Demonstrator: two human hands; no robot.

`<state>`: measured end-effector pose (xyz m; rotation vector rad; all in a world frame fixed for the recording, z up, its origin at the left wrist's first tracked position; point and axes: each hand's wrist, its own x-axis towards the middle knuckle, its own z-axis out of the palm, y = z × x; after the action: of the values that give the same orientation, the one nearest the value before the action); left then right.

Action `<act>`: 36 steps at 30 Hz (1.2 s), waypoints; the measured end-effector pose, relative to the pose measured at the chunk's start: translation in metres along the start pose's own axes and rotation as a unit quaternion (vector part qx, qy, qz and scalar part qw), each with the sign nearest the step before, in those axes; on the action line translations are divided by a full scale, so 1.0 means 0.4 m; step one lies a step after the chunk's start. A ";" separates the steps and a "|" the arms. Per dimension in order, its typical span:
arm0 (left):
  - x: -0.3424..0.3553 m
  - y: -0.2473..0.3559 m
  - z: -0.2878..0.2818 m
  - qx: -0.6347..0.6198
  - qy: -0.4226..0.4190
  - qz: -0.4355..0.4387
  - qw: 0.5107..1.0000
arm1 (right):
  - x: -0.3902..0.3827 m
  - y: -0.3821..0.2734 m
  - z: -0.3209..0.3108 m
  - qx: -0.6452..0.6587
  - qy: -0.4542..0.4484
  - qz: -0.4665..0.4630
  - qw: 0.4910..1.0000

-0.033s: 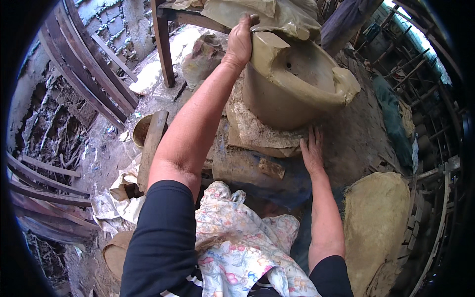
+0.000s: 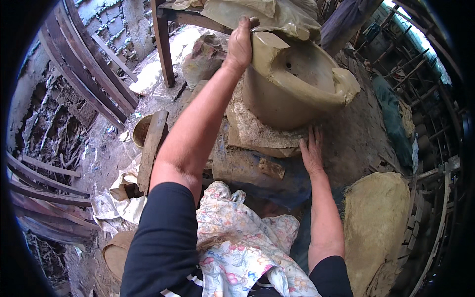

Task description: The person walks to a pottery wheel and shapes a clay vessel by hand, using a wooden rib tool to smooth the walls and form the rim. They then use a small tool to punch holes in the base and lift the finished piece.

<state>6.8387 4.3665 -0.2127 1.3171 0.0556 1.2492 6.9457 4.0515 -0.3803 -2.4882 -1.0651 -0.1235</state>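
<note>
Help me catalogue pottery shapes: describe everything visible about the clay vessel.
The clay vessel is greenish-brown, smooth and damp-looking, with a curved wall, wide hollow, a dark hole inside and thick raised blocks on its rim. It stands on a rough, pale sheet. The left hand lies against its side; the right hand is by its base, contact unclear.

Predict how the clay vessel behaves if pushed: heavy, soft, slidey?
Probably heavy: the clay vessel is bulky, with a thick-looking rim. Likely easy to dent or smear, since its surface has a smooth, damp-looking sheen. A push low down might drag the textured sheet, as the vessel sits directly on it.
</note>
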 end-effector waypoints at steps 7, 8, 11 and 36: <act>-0.231 0.054 0.125 0.482 -0.065 0.354 0.799 | -0.009 -0.010 0.011 0.006 0.003 0.020 1.000; -0.245 0.061 0.132 0.493 -0.105 0.362 0.784 | -0.014 -0.012 0.012 0.005 0.018 0.003 1.000; -0.208 0.057 0.107 0.493 -0.102 0.378 0.777 | -0.011 -0.015 0.016 -0.006 0.032 -0.005 0.999; 0.021 0.174 0.172 0.734 -0.472 0.069 0.484 | -0.022 -0.048 0.007 -0.014 0.014 0.051 0.998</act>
<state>6.8424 4.3089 -0.1330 3.4278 0.2778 0.0613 6.9257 4.0583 -0.3783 -2.5530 -0.9287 -0.1429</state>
